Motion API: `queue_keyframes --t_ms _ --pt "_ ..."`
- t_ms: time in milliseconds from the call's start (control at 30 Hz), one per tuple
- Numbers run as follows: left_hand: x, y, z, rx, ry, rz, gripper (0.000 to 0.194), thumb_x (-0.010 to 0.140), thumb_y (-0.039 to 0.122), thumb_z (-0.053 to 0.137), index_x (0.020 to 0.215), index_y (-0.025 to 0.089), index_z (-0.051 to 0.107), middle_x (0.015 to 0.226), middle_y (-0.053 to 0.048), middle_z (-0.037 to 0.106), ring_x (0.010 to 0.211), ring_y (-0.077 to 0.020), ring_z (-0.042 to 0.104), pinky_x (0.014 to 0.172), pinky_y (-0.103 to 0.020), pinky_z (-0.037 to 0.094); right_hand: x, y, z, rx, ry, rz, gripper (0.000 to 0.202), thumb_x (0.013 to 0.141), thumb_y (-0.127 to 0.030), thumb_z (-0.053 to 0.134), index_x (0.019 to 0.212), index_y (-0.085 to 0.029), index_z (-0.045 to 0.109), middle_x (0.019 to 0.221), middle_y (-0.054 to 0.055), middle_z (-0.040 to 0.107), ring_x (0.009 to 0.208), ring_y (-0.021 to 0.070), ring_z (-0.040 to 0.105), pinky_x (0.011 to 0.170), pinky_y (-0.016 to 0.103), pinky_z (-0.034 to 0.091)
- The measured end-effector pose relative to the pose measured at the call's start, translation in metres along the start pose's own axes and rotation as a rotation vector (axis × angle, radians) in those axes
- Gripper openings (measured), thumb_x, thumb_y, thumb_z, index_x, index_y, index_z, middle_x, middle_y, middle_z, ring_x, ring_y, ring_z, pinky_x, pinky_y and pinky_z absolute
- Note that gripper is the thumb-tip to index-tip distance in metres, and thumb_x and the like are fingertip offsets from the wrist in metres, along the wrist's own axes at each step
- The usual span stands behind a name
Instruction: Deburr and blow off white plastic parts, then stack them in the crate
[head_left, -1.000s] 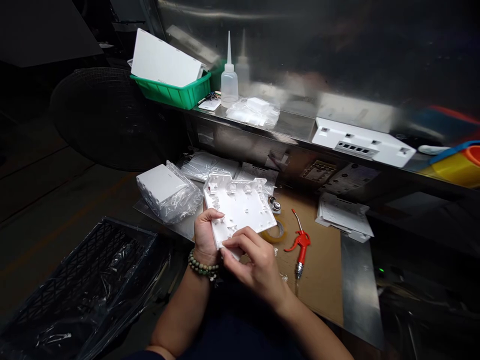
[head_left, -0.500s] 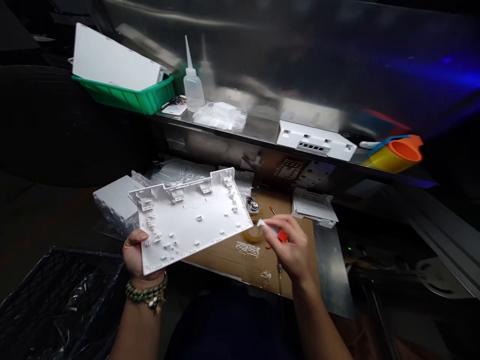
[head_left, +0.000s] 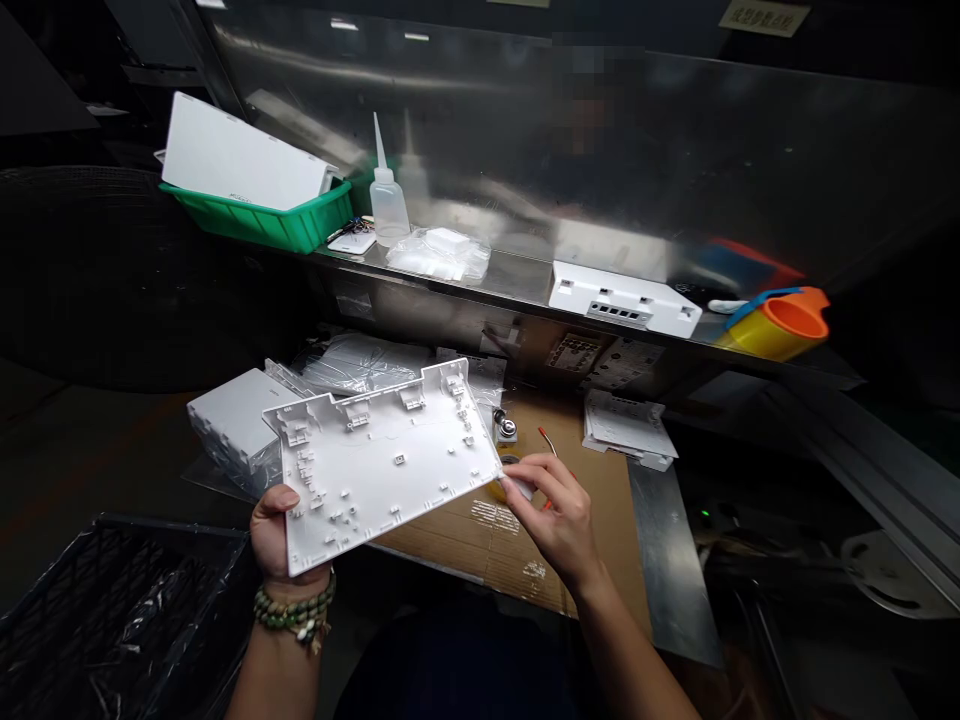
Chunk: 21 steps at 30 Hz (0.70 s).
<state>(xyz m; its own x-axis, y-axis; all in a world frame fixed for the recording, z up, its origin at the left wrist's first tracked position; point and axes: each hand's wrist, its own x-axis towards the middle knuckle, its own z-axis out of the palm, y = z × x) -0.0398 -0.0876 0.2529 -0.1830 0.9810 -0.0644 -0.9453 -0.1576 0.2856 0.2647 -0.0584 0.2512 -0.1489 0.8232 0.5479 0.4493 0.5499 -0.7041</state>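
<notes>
My left hand grips a white plastic housing shell by its left end, thumb over the rim. The shell is tilted, with its inner side of clips and posts facing me. At its right corner my right hand is closed, thumb and forefinger pinched together. Between those fingers is a small white piece, mostly covered, whose kind I cannot make out. Below lies a cardboard sheet with white marks. A roll of yellowish tape and a red-handled tool are partly hidden behind my right hand.
Stacked white shells stand at left and right. The metal shelf above holds a green bin, a squeeze bottle, plastic bags, another white housing and a yellow-orange container. A black crate sits low at left.
My right hand has moved left with the small white piece, from beside the shell to its right corner. My left hand still holds the shell. The view has tilted up slightly.
</notes>
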Motion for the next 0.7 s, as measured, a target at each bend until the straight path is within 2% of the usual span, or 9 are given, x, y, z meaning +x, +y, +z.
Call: queue_keyframes --t_ms 100,167,233,300,433,567,633,700 --pt "-0.003 0.005 -0.007 0.069 0.031 -0.036 0.093 0.063 0.015 0.049 0.155 0.028 0.043 0.142 -0.004 0.067 0.132 -0.0308 0.061 0.119 -0.053 0.038 0.004 0.019 -0.005 -0.058 -0.008 0.012 0.010 0.094 -0.021 0.068 0.099 -0.023 0.076 0.093 0.004 0.069 0.082 0.0165 0.066 0.070 0.029 0.053" --pt "-0.007 0.007 -0.011 0.139 0.092 -0.044 0.095 0.061 0.014 0.050 0.154 0.029 0.044 0.140 -0.003 0.068 0.130 -0.0316 0.063 0.117 -0.053 0.041 0.012 0.025 -0.011 -0.069 0.049 0.065 0.008 0.094 -0.023 0.068 0.095 -0.023 0.076 0.089 0.003 0.069 0.080 0.0161 0.066 0.068 0.029 0.052" --pt "-0.011 0.007 -0.013 0.198 0.153 -0.042 0.095 0.061 0.014 0.051 0.155 0.030 0.044 0.138 -0.002 0.070 0.128 -0.0327 0.064 0.115 -0.054 0.044 0.024 0.022 -0.017 -0.033 0.123 0.105 0.007 0.094 -0.024 0.070 0.093 -0.023 0.077 0.089 0.003 0.068 0.080 0.0162 0.065 0.069 0.029 0.052" --pt "-0.016 0.003 -0.012 0.204 0.156 -0.070 0.098 0.059 0.014 0.051 0.155 0.032 0.043 0.137 -0.001 0.070 0.129 -0.0336 0.063 0.114 -0.056 0.045 0.037 0.011 -0.018 0.025 0.193 0.104 0.007 0.094 -0.024 0.070 0.095 -0.023 0.077 0.091 0.003 0.068 0.081 0.0160 0.063 0.072 0.030 0.052" --pt "-0.025 -0.009 -0.010 0.079 -0.027 -0.234 0.094 0.063 0.019 0.051 0.155 0.036 0.043 0.138 0.003 0.070 0.137 -0.0343 0.056 0.117 -0.058 0.040 0.060 -0.008 -0.009 0.117 0.255 0.058 0.007 0.093 -0.023 0.070 0.096 -0.023 0.077 0.093 0.003 0.068 0.081 0.0154 0.062 0.074 0.030 0.052" --pt "-0.029 -0.019 -0.014 -0.014 -0.291 -0.361 0.085 0.071 0.018 0.047 0.155 0.033 0.045 0.125 0.002 0.076 0.136 -0.0324 0.056 0.120 -0.060 0.033 0.064 -0.004 0.004 0.152 0.205 0.084 0.007 0.093 -0.023 0.070 0.094 -0.022 0.077 0.092 0.003 0.069 0.082 0.0156 0.063 0.072 0.030 0.051" --pt "-0.029 -0.023 -0.013 -0.037 -0.325 -0.372 0.084 0.071 0.018 0.045 0.154 0.028 0.047 0.121 -0.001 0.078 0.136 -0.0328 0.056 0.121 -0.061 0.032 0.061 0.003 0.008 0.153 0.204 0.121 0.008 0.093 -0.024 0.070 0.093 -0.022 0.078 0.091 0.003 0.069 0.079 0.0151 0.062 0.070 0.029 0.050" --pt "-0.029 -0.026 -0.010 0.003 -0.248 -0.357 0.088 0.066 0.018 0.047 0.153 0.025 0.049 0.124 -0.003 0.077 0.136 -0.0350 0.056 0.120 -0.063 0.033 0.056 0.012 0.010 0.148 0.206 0.138 0.009 0.093 -0.026 0.070 0.094 -0.023 0.078 0.091 0.003 0.068 0.078 0.0150 0.061 0.070 0.029 0.050"
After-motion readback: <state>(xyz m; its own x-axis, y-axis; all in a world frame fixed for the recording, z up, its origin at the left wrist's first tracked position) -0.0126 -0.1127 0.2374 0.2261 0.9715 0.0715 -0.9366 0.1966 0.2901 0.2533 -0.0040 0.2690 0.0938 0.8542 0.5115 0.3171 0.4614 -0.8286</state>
